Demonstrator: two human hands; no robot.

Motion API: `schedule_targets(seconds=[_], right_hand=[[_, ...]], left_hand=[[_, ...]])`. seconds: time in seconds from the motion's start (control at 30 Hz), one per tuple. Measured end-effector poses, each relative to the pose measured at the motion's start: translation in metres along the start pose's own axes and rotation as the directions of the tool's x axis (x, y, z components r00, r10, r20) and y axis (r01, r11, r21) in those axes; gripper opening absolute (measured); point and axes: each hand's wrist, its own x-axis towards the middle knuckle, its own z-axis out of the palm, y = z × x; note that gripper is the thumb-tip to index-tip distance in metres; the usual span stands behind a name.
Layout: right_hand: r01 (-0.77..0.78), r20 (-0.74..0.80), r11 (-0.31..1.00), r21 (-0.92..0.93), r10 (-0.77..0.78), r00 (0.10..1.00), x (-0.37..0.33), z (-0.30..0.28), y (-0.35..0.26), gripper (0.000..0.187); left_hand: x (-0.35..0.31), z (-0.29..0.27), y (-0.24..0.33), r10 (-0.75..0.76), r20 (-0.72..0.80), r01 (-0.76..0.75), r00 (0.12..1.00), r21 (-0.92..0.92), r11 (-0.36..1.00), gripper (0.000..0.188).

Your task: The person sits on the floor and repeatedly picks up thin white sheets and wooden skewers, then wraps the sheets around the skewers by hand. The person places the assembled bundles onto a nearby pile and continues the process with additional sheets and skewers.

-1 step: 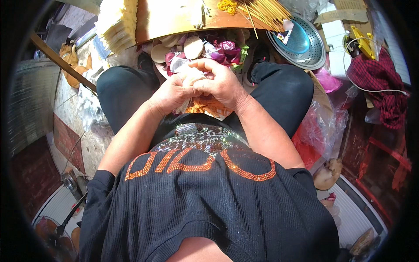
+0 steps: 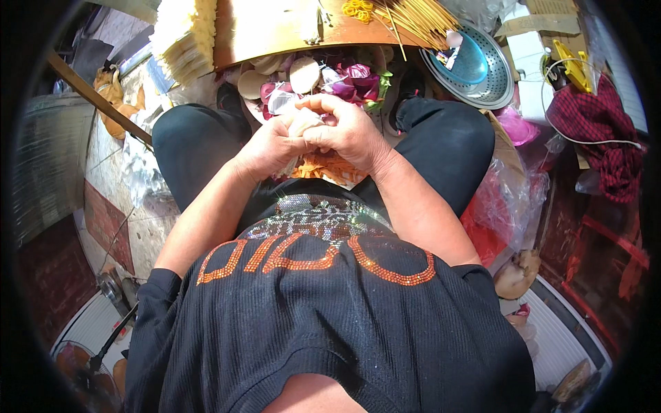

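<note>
My left hand point(image 2: 272, 146) and my right hand point(image 2: 350, 134) meet above my lap, fingers pinched together on a small pale cream piece point(image 2: 300, 122) that looks like a petal or a bit of cloth. Most of that piece is hidden by my fingers. Thin orange pieces point(image 2: 329, 168) lie in my lap just under the hands. Beyond the hands sits a heap of round cream pieces point(image 2: 303, 73) and magenta petals point(image 2: 355, 76).
A wooden board point(image 2: 268, 31) lies ahead with yellow sticks point(image 2: 413, 17) and yellow rubber bands point(image 2: 358, 8) on it. A cream stack point(image 2: 182, 38) stands at its left. A metal colander point(image 2: 482, 72), red checked cloth point(image 2: 599, 131) and plastic bags point(image 2: 509, 199) crowd the right.
</note>
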Motion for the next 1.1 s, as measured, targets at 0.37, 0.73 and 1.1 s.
schedule_targets(seconds=[0.37,0.73,1.1], right_hand=[[0.103,-0.086,0.980,-0.170,-0.119,0.989,0.010,-0.002,0.034,0.017],[-0.133,-0.007,0.987,0.091,0.134,0.991,0.000,-0.001,0.015,0.023],[-0.060,0.039,0.995,-0.084,0.063,0.997,-0.003,-0.003,0.004,0.019]], left_hand=[[-0.004,0.007,0.001,0.133,-0.158,-0.012,0.979,0.600,0.800,0.039],[-0.007,-0.003,-0.014,0.007,0.031,-0.014,1.000,0.253,0.967,0.018],[-0.003,-0.016,0.003,-0.222,0.174,0.185,0.959,0.207,0.961,0.027]])
